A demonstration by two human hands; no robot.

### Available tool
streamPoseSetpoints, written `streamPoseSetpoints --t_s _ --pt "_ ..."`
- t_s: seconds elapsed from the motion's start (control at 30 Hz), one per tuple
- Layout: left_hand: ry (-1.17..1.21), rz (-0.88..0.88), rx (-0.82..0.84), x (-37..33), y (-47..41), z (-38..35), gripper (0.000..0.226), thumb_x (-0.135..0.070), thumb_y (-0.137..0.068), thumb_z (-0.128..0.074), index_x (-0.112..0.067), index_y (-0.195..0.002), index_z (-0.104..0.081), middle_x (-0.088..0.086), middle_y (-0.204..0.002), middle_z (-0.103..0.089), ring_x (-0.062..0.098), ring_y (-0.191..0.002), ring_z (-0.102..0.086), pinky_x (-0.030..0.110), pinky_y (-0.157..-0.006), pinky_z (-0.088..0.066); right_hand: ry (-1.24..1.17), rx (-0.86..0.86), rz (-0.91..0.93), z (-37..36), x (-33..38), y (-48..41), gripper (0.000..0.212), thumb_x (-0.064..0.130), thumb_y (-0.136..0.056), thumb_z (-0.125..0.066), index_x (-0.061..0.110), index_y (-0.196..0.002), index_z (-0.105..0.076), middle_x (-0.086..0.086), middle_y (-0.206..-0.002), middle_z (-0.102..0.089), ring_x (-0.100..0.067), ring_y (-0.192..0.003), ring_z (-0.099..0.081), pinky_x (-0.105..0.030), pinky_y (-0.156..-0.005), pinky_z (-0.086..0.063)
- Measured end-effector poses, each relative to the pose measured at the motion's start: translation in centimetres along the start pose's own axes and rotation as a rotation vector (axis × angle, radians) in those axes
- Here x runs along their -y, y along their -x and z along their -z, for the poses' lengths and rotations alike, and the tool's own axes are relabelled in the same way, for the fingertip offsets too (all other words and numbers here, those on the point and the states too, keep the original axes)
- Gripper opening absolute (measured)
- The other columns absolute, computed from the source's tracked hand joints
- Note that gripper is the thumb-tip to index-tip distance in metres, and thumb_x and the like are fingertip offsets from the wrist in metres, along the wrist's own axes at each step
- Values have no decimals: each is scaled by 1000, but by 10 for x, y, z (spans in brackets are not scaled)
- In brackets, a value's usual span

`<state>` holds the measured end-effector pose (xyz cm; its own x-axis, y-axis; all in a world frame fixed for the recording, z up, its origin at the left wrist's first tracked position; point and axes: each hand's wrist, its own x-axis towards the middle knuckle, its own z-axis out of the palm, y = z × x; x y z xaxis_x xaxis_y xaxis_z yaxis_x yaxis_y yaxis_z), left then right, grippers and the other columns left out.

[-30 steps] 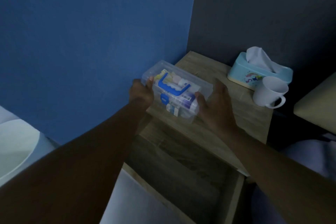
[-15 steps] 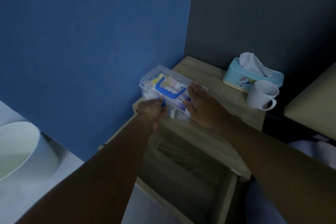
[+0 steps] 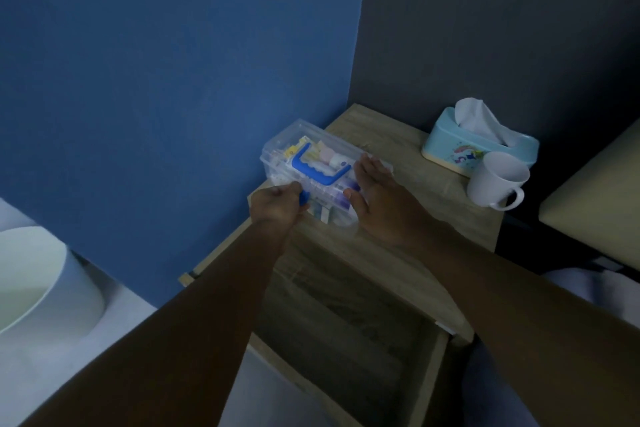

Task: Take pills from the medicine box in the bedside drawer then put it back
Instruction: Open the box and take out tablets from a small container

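The clear plastic medicine box [image 3: 298,140] with a blue handle stands on the left part of the wooden bedside table [image 3: 415,184], against the blue wall. Packets and small bottles show through its lid. My left hand [image 3: 277,204] pinches the blue latch at the box's front edge. My right hand [image 3: 377,198] lies flat with fingers spread over the box's right end, pressing on the lid. Below the table top the drawer [image 3: 346,322] stands pulled out, its inside dark with nothing visible in it.
A light-blue tissue box [image 3: 450,146] and a white mug [image 3: 495,180] stand at the table's back right. A pale cushioned edge [image 3: 595,198] is at the right. A white round basin-like object [image 3: 31,274] sits at the lower left.
The box, held in the air by both hands a second ago, now rests on the table top. My left hand went to the front latch and my right hand onto the lid.
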<state>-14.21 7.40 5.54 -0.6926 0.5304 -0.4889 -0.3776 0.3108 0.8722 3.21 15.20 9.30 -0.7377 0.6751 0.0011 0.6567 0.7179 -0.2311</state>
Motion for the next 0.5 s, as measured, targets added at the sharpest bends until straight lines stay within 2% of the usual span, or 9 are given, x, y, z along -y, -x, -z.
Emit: streamPoseSetpoints --t_s 0.13,0.27,0.3,0.4,0.43,0.5 --pt "-101 -108 13 14 -1 7 11 -22 -83 -70 -17 -91 -76 7 -91 -77 23 -88 -74 45 -85 -60 -25 19 -13 0 0 -2 66 44 -106 -30 7 -158 -13 -11 -167 -7 -22 -155 -3 -28 -116 -2" --pt "-320 -306 -1 25 1 16 28 -25 -87 -69 -17 -114 -72 2 -106 -75 9 -89 -69 19 -75 -58 -32 11 -4 -1 -1 0 65 43 -106 -30 6 -157 -14 -11 -167 -8 -22 -155 -4 -29 -116 -4" --pt "-389 -362 -9 24 2 18 33 -26 -87 -69 -18 -119 -69 2 -110 -74 8 -93 -67 19 -80 -56 -27 0 -2 -1 0 0 64 42 -107 -30 6 -157 -15 -11 -167 -10 -22 -155 -5 -30 -118 -6" --pt "-551 -468 11 16 5 23 44 -25 -91 -65 -16 -134 -57 8 -127 -64 19 -113 -61 33 -99 -50 -16 -38 6 -3 2 1 63 41 -107 -30 4 -156 -18 -13 -166 -13 -24 -155 -9 -38 -124 -14" --pt "-618 -504 11 14 5 24 42 -22 -94 -60 -14 -135 -55 10 -131 -61 22 -117 -60 31 -101 -47 -24 -47 9 -4 2 2 63 41 -107 -31 4 -156 -19 -13 -166 -14 -24 -155 -10 -39 -125 -16" --pt "-761 -598 -10 11 6 24 34 -17 -97 -51 -7 -129 -57 15 -128 -62 27 -117 -59 24 -93 -40 -53 -67 9 -5 1 2 63 43 -105 -32 6 -155 -23 -13 -166 -16 -24 -154 -14 -44 -124 -24"
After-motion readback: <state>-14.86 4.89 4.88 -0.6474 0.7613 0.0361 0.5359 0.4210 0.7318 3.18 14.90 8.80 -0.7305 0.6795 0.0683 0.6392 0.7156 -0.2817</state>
